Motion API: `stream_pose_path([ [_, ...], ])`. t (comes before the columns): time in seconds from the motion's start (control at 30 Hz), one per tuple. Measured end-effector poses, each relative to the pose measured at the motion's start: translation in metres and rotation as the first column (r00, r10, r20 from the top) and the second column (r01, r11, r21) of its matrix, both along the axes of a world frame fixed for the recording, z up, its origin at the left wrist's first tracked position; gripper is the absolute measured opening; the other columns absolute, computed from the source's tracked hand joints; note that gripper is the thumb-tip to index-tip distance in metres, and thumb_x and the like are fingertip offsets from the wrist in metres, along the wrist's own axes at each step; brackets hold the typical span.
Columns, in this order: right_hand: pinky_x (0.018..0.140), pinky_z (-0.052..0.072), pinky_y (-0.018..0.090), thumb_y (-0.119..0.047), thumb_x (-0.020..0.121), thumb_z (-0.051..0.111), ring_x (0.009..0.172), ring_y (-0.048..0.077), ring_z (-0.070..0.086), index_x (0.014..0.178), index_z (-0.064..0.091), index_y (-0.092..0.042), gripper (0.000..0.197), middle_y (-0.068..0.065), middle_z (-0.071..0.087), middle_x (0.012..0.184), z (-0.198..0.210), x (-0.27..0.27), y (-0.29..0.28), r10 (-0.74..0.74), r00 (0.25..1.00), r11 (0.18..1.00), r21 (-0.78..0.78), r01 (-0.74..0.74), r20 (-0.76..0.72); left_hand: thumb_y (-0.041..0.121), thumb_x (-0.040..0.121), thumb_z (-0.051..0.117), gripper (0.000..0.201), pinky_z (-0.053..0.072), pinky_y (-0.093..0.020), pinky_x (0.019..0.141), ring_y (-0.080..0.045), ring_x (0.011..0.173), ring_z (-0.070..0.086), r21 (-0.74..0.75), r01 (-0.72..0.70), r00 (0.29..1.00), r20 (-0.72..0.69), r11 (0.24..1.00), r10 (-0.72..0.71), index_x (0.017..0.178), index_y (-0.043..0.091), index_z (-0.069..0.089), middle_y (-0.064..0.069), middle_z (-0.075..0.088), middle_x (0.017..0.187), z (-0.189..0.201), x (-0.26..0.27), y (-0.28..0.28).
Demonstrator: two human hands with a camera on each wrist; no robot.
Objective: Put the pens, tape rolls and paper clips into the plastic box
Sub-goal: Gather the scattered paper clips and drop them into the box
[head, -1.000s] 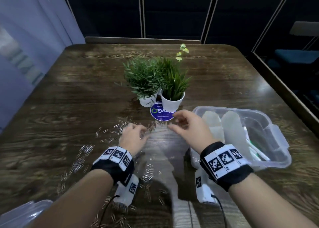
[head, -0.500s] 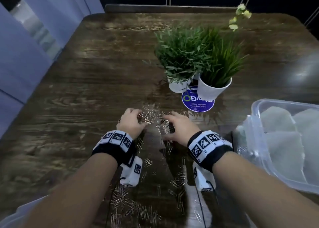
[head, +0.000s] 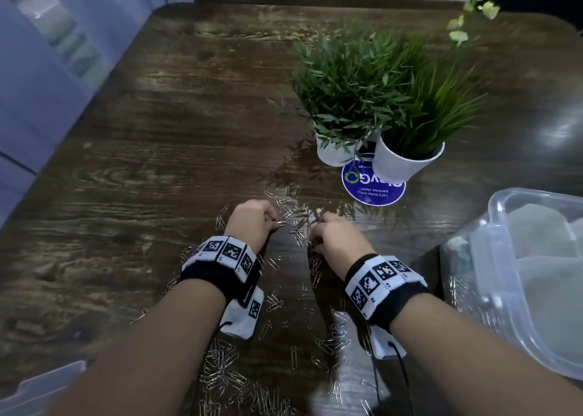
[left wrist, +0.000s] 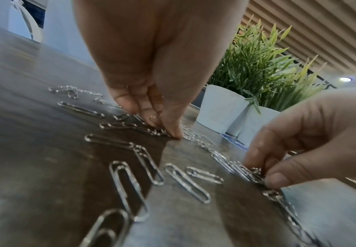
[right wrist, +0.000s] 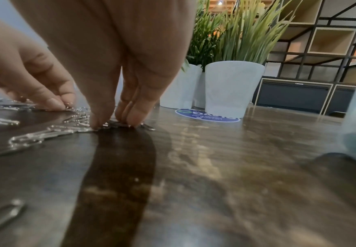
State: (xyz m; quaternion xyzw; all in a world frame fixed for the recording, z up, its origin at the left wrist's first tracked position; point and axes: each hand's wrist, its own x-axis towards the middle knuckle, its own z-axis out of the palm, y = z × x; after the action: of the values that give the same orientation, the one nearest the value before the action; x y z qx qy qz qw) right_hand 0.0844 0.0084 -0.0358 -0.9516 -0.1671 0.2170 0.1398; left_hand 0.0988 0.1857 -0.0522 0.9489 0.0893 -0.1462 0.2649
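- Paper clips (head: 293,223): silver.
- Table (head: 157,163): dark brown wood grain.
- Plant pots (head: 407,163): white, green leaves.
- Round sticker (head: 372,188): blue, white lettering.
- Plastic box (head: 504,258) at the right edge: clear.
- Wristbands (head: 385,286): black, with black-and-white square markers.

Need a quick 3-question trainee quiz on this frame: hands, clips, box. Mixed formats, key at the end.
1. True or false: both the left hand and the right hand have their fingertips down on the paper clips scattered on the table.
2. Multiple choice: the clear plastic box lies A) to the person's left, B) to the person's right, C) behind the potted plants.
3. Fill in: the nearer white pot stands partly on a round ____ sticker.

Key: 1 true; 2 B; 3 blue.
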Motion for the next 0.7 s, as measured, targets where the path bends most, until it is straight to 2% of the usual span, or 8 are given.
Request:
stream_pose_path([
  [0.13, 0.093, 0.042, 0.027, -0.001, 0.094, 0.051, 0.11, 0.025, 0.057, 0.115, 0.065, -0.008, 0.027, 0.009, 0.06, 0.122, 0.004, -0.009, -0.008, -0.065, 0.995, 0.998, -0.025, 0.063, -0.073, 0.021, 0.089, 0.065, 0.01, 0.046, -0.03, 0.088, -0.021, 0.103, 0.059, 0.099, 0.016, 0.992, -0.125, 0.995, -0.004, 0.098, 0.018, 0.066, 0.0, 0.065, 0.104, 0.007, -0.003, -0.008],
  [0.2, 0.086, 0.044, 0.027, 0.0, 0.093, 0.052, 0.103, 0.024, 0.06, 0.108, 0.065, -0.008, 0.022, 0.01, 0.064, 0.114, 0.004, -0.015, -0.014, -0.115, 0.991, 0.993, -0.012, 0.114, -0.073, 0.021, 0.093, 0.059, 0.004, 0.042, -0.031, 0.09, -0.02, 0.107, 0.057, 0.161, 0.071, 0.981, -0.191, 0.984, -0.04, 0.094, 0.024, 0.061, 0.007, 0.062, 0.094, 0.011, -0.007, -0.013],
  [0.27, 0.082, 0.045, 0.027, 0.001, 0.093, 0.051, 0.099, 0.024, 0.061, 0.107, 0.064, -0.009, 0.022, 0.01, 0.065, 0.109, 0.003, -0.023, -0.018, -0.148, 0.986, 0.989, -0.013, 0.148, -0.071, 0.022, 0.094, 0.056, 0.009, 0.036, -0.031, 0.088, -0.017, 0.105, 0.055, 0.214, 0.092, 0.986, -0.155, 0.972, -0.059, 0.088, 0.029, 0.055, 0.013, 0.054, 0.083, 0.011, -0.014, -0.018],
  [0.37, 0.08, 0.047, 0.028, 0.0, 0.093, 0.05, 0.097, 0.026, 0.062, 0.108, 0.062, -0.01, 0.022, 0.01, 0.066, 0.107, 0.003, -0.033, -0.023, -0.169, 0.983, 0.986, -0.01, 0.168, -0.076, 0.024, 0.095, 0.053, 0.008, 0.032, -0.032, 0.086, -0.019, 0.104, 0.054, 0.235, 0.1, 0.995, -0.051, 0.967, -0.09, 0.089, 0.028, 0.057, 0.006, 0.056, 0.098, 0.009, -0.027, -0.02],
  [0.5, 0.087, 0.052, 0.035, -0.007, 0.093, 0.052, 0.099, 0.03, 0.063, 0.107, 0.064, -0.008, 0.019, 0.012, 0.067, 0.106, 0.005, -0.045, -0.028, -0.174, 0.982, 0.985, -0.004, 0.174, -0.079, 0.021, 0.095, 0.053, 0.01, 0.039, -0.032, 0.088, -0.023, 0.1, 0.056, 0.122, 0.061, 0.997, 0.043, 0.991, -0.066, 0.096, 0.018, 0.063, -0.003, 0.058, 0.104, 0.013, -0.038, -0.022],
  [0.6, 0.087, 0.047, 0.031, -0.012, 0.095, 0.051, 0.104, 0.028, 0.06, 0.104, 0.062, -0.008, 0.015, 0.01, 0.066, 0.108, 0.012, -0.059, -0.033, -0.169, 0.985, 0.982, 0.074, 0.172, -0.037, 0.018, 0.091, 0.058, 0.007, 0.04, -0.028, 0.08, -0.022, 0.095, 0.056, 0.006, 0.009, 0.993, 0.12, 1.0, -0.01, 0.092, 0.015, 0.065, -0.004, 0.059, 0.1, 0.017, -0.05, -0.025],
  [0.7, 0.088, 0.045, 0.029, -0.009, 0.094, 0.05, 0.101, 0.025, 0.059, 0.102, 0.061, -0.008, 0.013, 0.008, 0.066, 0.105, 0.03, -0.077, -0.041, -0.163, 0.987, 0.971, 0.178, 0.161, -0.001, 0.014, 0.089, 0.061, 0.005, 0.038, -0.027, 0.082, -0.02, 0.092, 0.055, -0.059, 0.005, 0.983, 0.184, 0.998, 0.006, 0.087, 0.015, 0.065, -0.003, 0.061, 0.096, 0.026, -0.067, -0.028],
])
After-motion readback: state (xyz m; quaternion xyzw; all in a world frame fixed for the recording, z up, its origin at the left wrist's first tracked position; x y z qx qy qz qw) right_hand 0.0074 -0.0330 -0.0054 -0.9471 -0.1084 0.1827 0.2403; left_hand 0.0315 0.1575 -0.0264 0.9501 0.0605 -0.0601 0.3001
